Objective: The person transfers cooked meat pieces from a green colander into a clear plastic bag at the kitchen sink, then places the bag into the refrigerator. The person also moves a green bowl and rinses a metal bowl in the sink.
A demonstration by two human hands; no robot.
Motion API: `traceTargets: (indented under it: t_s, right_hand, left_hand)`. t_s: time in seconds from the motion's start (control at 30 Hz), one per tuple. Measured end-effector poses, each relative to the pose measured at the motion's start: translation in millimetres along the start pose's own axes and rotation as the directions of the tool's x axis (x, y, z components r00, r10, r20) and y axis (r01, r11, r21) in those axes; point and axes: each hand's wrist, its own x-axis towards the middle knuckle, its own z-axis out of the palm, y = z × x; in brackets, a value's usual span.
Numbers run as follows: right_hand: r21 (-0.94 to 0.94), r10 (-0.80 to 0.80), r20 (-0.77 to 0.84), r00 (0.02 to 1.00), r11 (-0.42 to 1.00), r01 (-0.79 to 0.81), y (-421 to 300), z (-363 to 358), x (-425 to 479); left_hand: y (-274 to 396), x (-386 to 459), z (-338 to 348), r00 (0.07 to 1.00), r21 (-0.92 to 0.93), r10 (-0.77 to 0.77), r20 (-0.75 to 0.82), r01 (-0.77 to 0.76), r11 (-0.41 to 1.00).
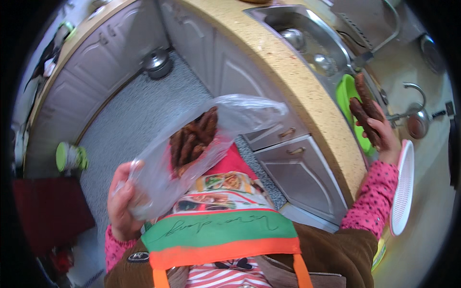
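Note:
My left hand (124, 201) grips the edge of a clear plastic bag (155, 187) in front of my apron. Several dark brown sausages (194, 140) lie inside the bag, whose far end spreads towards the counter. Out to the right, my right hand (385, 135) holds two dark sausages (365, 115) above a green plastic basin (346, 88) beside the sink. What the basin holds is hidden.
Past the yellow speckled counter (277, 57) is a steel sink (317, 30) with round shiny metal items in it. A white plastic strainer (402, 190) stands by my right forearm. A lidded metal pot (157, 64) and a green-and-white container (71, 157) are on the floor.

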Motion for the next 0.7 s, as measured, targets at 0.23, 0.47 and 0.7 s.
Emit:
traceTargets:
  t_s: [0.23,0.47,0.7]
  right_hand:
    - [-0.020,-0.100,0.771,0.629,0.983,0.181,-34,165,30]
    - [-0.179,-0.105,0.960,0.260,0.484,0.856,-12,377,53]
    - [-0.032,-0.344,0.888,0.306,0.617,0.786,-11,364,67]
  left_hand:
    - [-1,-6,10,0.996,-0.073,0.071,0.050,-0.067,0.995]
    - [-3,-11,11,0.993,-0.055,0.100,0.058,-0.096,0.994]
    - [0,-18,-7,0.995,-0.057,0.094,0.016,-0.093,0.994]
